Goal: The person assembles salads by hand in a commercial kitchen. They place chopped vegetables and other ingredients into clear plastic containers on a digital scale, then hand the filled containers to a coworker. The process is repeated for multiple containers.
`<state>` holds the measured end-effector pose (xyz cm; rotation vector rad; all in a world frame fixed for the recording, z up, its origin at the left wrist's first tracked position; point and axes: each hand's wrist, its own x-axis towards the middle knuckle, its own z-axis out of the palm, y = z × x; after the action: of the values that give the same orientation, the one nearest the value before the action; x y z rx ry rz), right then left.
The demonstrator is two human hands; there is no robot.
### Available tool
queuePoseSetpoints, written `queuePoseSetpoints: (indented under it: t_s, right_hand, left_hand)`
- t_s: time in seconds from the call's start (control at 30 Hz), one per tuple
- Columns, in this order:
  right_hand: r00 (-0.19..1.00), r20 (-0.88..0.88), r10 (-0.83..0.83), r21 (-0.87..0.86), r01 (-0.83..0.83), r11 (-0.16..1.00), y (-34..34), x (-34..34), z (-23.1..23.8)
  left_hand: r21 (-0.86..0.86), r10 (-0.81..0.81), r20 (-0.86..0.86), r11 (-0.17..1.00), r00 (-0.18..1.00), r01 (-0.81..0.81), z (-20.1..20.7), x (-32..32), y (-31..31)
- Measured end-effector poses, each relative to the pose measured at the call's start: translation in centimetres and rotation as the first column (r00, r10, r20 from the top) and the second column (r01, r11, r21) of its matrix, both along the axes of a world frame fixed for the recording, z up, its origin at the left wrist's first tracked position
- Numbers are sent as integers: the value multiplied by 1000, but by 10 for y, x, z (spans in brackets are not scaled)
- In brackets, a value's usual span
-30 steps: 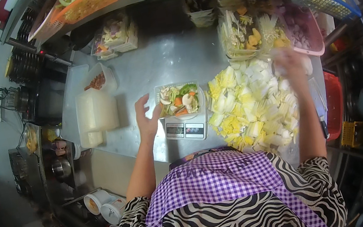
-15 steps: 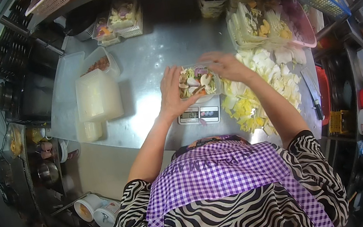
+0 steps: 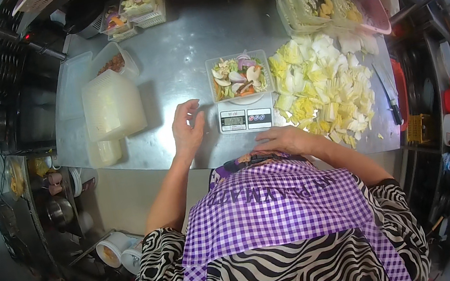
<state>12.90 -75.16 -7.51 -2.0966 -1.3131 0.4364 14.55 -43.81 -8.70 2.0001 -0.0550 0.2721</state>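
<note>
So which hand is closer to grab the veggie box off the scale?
Probably the left hand: it hovers open beside the scale under the veggie box. The right hand is back near the apron.

Brushed steel worktop (image 3: 188,68), dull sheen, faintly scuffed. Clear glossy plastic tub (image 3: 238,75) on smooth white plastic scale (image 3: 245,117). Translucent matt plastic container (image 3: 111,104) toward left edge. Checked cloth apron (image 3: 272,204).

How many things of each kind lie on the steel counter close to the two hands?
Kitchen scale: 1
Clear tub of mixed vegetables: 1
Heap of cut cabbage: 1
Knife: 1
White lidded container: 1
Total: 5
</note>
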Motion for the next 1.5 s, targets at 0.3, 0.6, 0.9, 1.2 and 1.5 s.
queuePoseSetpoints:
  t_s: [0.3,0.6,0.9,1.2,1.5]
  right_hand:
    - [978,-29,206,-134,-208,969,10,0,-26]
    - [986,5,-170,-187,167,968,-22,-6,-24]
    - [791,-175,-586,130,608,783,-12,64,61]
    - [786,201,-585,208,549,810,16,123,27]
    - [701,194,-686,326,613,719,11,112,35]
  left_hand:
    - [-39,-13,-28,999,1000,12,12,-2,-11]
    - [257,-134,302,965,944,55,57,67,-70]
    - [391,-406,146,861,902,324,47,92,-78]
    - [609,-580,42,660,813,440,38,96,-82]
    - [650,-640,-102,537,762,538,58,106,-77]
